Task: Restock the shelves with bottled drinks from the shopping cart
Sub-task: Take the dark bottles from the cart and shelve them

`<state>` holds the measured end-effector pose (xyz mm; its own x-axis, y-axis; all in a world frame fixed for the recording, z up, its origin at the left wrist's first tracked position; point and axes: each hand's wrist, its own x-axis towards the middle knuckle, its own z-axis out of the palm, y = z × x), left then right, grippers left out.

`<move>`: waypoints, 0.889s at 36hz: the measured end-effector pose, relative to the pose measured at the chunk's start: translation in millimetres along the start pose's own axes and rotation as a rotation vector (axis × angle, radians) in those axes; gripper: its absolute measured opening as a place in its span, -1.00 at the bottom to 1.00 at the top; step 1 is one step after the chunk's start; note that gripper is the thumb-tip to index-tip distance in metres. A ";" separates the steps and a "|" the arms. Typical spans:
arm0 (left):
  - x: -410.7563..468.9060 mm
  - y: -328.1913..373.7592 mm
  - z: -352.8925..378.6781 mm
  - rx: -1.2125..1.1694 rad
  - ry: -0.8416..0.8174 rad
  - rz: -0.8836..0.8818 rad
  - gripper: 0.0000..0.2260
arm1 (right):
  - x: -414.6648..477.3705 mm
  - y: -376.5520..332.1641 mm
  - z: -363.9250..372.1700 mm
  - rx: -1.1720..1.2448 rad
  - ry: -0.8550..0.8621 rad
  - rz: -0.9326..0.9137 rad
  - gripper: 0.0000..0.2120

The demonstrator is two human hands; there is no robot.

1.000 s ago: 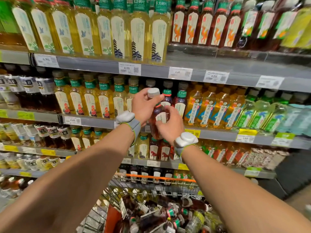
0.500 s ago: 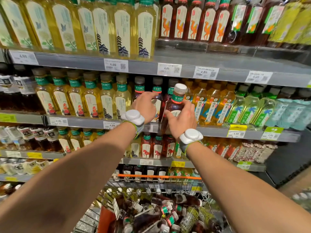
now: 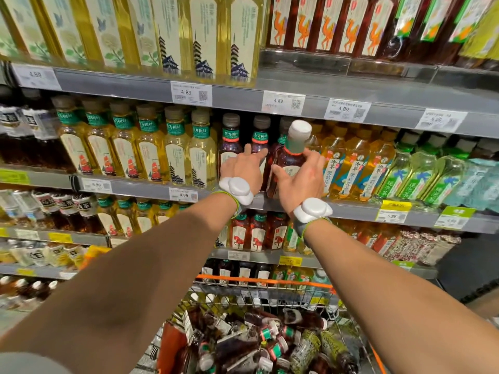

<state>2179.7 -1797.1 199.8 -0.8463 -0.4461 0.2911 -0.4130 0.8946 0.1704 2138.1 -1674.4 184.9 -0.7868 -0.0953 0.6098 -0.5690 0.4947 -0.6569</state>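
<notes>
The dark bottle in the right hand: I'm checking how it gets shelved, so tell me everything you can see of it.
The dark bottle looks like clear plastic filled with reddish-brown drink, with a pale cap, a green neck band edged in red, and a label mostly hidden. It leans, top tipped right, base at the front edge of the shelf, next to matching dark bottles. The right hand grips its body, thumb on the left, fingers round the right side. The left hand reaches to a neighbour beside it.
</notes>
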 end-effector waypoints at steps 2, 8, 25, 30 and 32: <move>0.0 0.5 -1.3 0.018 -0.001 0.004 -0.40 | 0.3 0.8 1.7 0.002 0.009 -0.003 -0.37; 1.4 -1.0 -4.2 0.036 -0.009 0.014 -0.42 | 4.0 3.9 13.1 0.020 0.029 -0.013 -0.40; 0.1 -1.7 -3.0 -0.010 -0.024 -0.014 -0.41 | 21.7 1.4 30.6 -0.300 -0.080 0.095 -0.37; 0.5 -2.0 -2.4 -0.017 -0.012 -0.009 -0.40 | 28.7 5.1 31.9 -0.305 -0.142 0.044 -0.52; -0.1 -1.3 -3.1 -0.023 -0.013 -0.013 -0.40 | 32.2 6.2 32.1 -0.323 -0.158 0.029 -0.59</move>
<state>2181.4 -1798.3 202.5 -0.8452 -0.4575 0.2763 -0.4165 0.8878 0.1960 2101.6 -1702.2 186.2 -0.8430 -0.1969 0.5006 -0.4609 0.7442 -0.4834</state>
